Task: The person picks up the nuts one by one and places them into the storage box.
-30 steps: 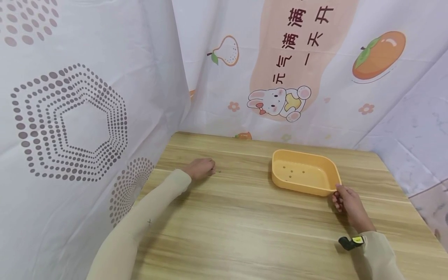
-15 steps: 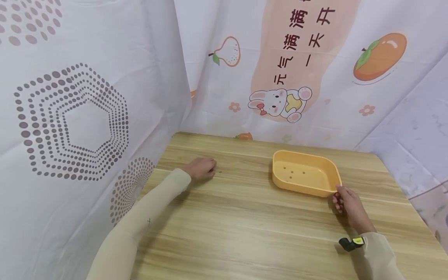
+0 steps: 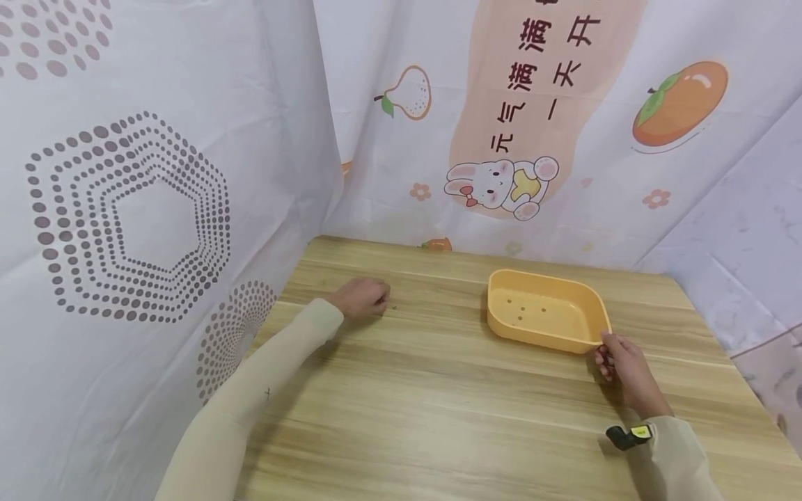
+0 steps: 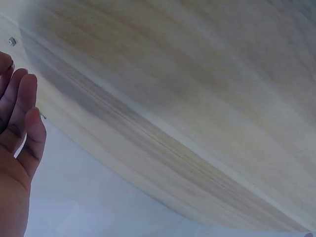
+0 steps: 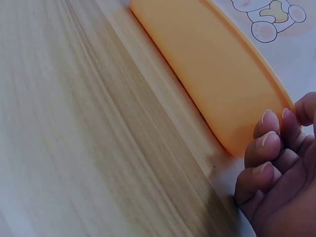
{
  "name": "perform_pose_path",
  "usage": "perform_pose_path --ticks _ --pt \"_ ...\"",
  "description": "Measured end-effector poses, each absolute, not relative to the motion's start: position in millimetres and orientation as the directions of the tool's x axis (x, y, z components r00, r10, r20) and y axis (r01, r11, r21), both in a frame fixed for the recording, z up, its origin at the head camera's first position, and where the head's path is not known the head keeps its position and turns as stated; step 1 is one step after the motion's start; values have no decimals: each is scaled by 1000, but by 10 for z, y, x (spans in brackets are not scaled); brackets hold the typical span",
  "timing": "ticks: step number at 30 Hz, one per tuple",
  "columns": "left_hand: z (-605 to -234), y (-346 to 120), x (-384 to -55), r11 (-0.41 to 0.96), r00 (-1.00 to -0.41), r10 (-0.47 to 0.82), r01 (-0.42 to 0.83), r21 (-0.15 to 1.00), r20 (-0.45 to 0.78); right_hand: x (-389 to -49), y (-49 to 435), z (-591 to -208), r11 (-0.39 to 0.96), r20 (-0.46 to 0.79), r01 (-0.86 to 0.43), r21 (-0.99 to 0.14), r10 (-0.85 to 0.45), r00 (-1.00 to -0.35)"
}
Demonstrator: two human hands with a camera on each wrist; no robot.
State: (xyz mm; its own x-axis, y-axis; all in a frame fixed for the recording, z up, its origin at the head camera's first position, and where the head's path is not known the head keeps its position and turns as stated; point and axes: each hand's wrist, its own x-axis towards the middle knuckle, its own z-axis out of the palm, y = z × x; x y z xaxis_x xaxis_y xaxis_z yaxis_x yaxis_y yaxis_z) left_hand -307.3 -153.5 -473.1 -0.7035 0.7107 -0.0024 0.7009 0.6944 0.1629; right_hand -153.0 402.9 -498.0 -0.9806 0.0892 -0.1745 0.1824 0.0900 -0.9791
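My right hand [image 3: 626, 365] pinches the near right corner of a shallow yellow plastic tray [image 3: 548, 341]; in the right wrist view, its fingertips [image 5: 269, 140] curl against the tray's outer wall [image 5: 212, 74]. Several small dark pieces [image 3: 544, 309] lie on the tray floor. My left hand [image 3: 362, 298] is low over the table at the left, its fingers bent. Just beyond its fingertips lies a small metal nut [image 4: 12, 42]. A dark speck shows at one fingertip in the left wrist view; I cannot tell whether the hand pinches something there.
The wood-grain table [image 3: 426, 417] runs back to a printed white curtain [image 3: 401, 167]. Another dotted curtain [image 3: 263, 174] hangs close along the left side, beside the left arm. A black wrist camera [image 3: 620, 437] sticks out from the right sleeve.
My left hand has shifted slightly up and to the right, by the nut. The right hand and the tray have hardly moved.
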Motion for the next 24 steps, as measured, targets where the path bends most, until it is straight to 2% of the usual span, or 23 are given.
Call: perform_pose_path --ticks 10,24 --pt "-4719 -1486 -3145 650 -664 745 745 149 71 -1525 4022 -4950 114 -205 217 -969 106 -973" --pt "-4664 -1382 -3193 654 -666 743 742 147 59 -1522 4006 -4910 163 -230 247 -955 117 -966"
